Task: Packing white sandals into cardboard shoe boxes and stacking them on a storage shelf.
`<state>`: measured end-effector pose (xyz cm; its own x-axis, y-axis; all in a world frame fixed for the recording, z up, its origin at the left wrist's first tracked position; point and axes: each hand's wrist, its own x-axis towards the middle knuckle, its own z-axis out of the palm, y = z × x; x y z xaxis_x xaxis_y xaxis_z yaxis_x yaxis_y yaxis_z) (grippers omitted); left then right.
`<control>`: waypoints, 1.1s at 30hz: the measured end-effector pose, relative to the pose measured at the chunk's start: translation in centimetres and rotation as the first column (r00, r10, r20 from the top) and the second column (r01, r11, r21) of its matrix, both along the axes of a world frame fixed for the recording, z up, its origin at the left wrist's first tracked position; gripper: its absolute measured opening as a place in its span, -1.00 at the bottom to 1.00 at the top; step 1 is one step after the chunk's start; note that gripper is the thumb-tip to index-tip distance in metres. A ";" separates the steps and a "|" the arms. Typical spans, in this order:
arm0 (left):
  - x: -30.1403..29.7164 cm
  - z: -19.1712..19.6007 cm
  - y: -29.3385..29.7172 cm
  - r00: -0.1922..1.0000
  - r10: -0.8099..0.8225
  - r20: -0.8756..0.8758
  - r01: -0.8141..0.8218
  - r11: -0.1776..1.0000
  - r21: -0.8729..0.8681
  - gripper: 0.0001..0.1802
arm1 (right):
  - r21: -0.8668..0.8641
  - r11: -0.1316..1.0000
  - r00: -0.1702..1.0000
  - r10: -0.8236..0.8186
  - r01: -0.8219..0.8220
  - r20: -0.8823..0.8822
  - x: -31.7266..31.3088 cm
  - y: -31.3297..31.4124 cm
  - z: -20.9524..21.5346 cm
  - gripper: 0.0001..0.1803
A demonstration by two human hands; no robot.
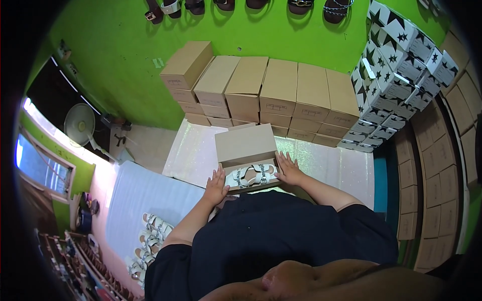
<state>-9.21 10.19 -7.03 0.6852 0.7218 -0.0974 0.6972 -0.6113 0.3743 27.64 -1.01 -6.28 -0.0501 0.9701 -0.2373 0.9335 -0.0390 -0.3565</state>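
Wearer's face [301, 281] and dark shirt [281, 226] sit nearest the camera at six o'clock, and just beyond the shirt, toward twelve, lies an open brown box [255, 187] on the pale, shimmering worktop [336, 173]. White sandals [262, 173] with metallic trim lie inside it. From the box's middle, the left hand [217, 185] is at nine o'clock and the right hand [289, 169] at three, each touching its own end, so neither is clearly nearer. Both are open, fingers extended and closed around nothing; how hard they press cannot be told. The long axis runs from hand to hand, between nine and three, its right end tipped slightly toward two. Its raised lid [246, 143] leans back at twelve; whether it is hinged to the box is unclear. More white sandals [150, 241] lie well apart at eight o'clock, nearer the left arm.
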 end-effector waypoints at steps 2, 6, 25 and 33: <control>0.2 0.2 0.1 1.000 -0.003 -0.008 0.003 1.000 -0.005 -0.14 | 0.009 0.982 0.972 -0.186 0.189 -0.146 0.4 2.0 -0.8 -0.01; 0.1 -0.1 0.2 1.000 -0.002 -0.005 0.002 1.000 0.006 -0.13 | -0.078 0.929 0.879 -0.368 0.362 -0.302 1.3 6.4 -0.9 -0.04; -1.0 -0.4 -0.2 0.979 0.082 0.184 -0.078 0.997 -0.026 -0.10 | -0.335 0.869 -0.190 -0.283 0.365 -0.940 -2.9 2.0 0.5 -0.30; -0.9 3.7 2.2 0.814 0.119 0.569 -0.215 0.971 0.105 0.03 | -0.299 0.896 -0.091 -0.285 0.329 -0.954 -2.2 1.4 -1.3 -0.27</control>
